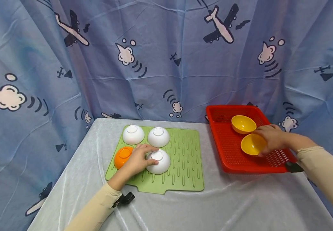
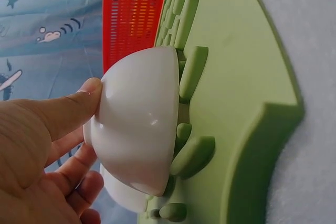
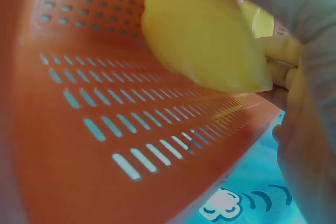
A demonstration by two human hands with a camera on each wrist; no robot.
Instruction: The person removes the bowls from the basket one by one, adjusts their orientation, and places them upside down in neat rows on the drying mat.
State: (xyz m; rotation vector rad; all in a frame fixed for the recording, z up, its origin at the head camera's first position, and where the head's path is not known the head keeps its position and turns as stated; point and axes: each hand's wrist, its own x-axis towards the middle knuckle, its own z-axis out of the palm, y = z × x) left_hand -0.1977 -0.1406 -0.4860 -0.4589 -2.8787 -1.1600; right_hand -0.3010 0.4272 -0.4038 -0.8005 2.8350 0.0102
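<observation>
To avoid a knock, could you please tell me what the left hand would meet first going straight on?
First comes the white bowl the left hand pinches; then, probably, the green mat, though depth is unclear.

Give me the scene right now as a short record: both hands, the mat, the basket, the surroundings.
Left hand: pinches the front white bowl near its base
Right hand: grips the nearer yellow bowl inside the basket
Green drying mat: rear-left white bowl, rear-right white bowl, orange bowl, all upside down
Red plastic basket: also holds the farther yellow bowl, open side up
Backdrop: blue airplane-print curtain
</observation>
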